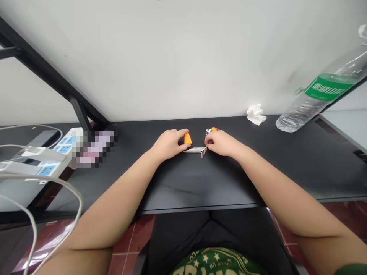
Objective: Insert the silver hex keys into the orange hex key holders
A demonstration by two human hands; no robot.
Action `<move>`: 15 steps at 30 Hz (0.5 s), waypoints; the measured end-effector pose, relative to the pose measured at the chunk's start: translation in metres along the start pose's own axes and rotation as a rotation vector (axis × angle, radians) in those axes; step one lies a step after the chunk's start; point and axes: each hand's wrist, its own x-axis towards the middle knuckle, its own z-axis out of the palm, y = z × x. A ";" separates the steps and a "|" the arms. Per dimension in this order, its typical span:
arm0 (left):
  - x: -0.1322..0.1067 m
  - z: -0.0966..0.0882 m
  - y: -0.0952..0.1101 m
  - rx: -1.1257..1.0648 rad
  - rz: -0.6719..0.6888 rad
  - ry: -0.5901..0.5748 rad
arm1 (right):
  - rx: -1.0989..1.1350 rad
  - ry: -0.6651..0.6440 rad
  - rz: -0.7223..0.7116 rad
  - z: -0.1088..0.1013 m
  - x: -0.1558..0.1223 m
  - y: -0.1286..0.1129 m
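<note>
My left hand [170, 144] is closed on a small orange plastic holder [187, 138], pinched between thumb and fingers. Just below it, several silver hex keys [196, 150] lie side by side, long arms pointing left and bent ends at the right. The fingers of my right hand [219, 142] are closed at the right end of this row, pinching a hex key by its bend; the fingertips partly hide it. Behind the right hand sits another orange piece [213, 129] with silver, striped-looking metal parts beside it, partly covered by the hand.
A crumpled white tissue [256, 114] and a tilted-looking plastic bottle [314, 95] with a green label stand at the back right. At left are a white power strip [64, 147], cables and a blurred-out item [96, 149]. A white wall rises behind the black table [183, 187].
</note>
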 end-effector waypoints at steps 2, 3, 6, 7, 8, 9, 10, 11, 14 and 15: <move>0.000 0.000 0.000 -0.001 0.007 0.000 | 0.007 -0.013 -0.005 0.003 0.002 0.001; 0.000 0.000 0.000 -0.003 0.009 -0.003 | 0.012 -0.019 -0.003 0.005 0.004 0.001; 0.000 0.000 0.000 -0.003 0.003 -0.012 | 0.018 -0.005 0.012 0.007 0.006 0.001; 0.000 0.000 0.000 -0.002 0.002 -0.013 | 0.014 0.006 0.017 0.007 0.005 0.001; 0.000 0.000 0.000 0.001 0.004 -0.011 | 0.009 0.017 0.022 0.006 0.005 0.001; 0.000 0.001 -0.001 0.004 0.007 -0.010 | 0.006 0.024 0.029 0.006 0.004 0.001; 0.000 0.001 -0.001 0.006 0.010 -0.007 | 0.005 0.028 0.036 0.005 0.004 0.001; 0.000 0.001 -0.002 0.007 0.011 -0.003 | 0.008 0.029 0.038 0.004 0.003 0.001; 0.000 0.001 -0.002 0.004 0.008 0.001 | 0.003 0.022 0.000 0.002 0.002 0.001; 0.000 0.001 -0.002 0.001 0.006 -0.003 | -0.007 0.017 -0.020 0.003 0.002 0.001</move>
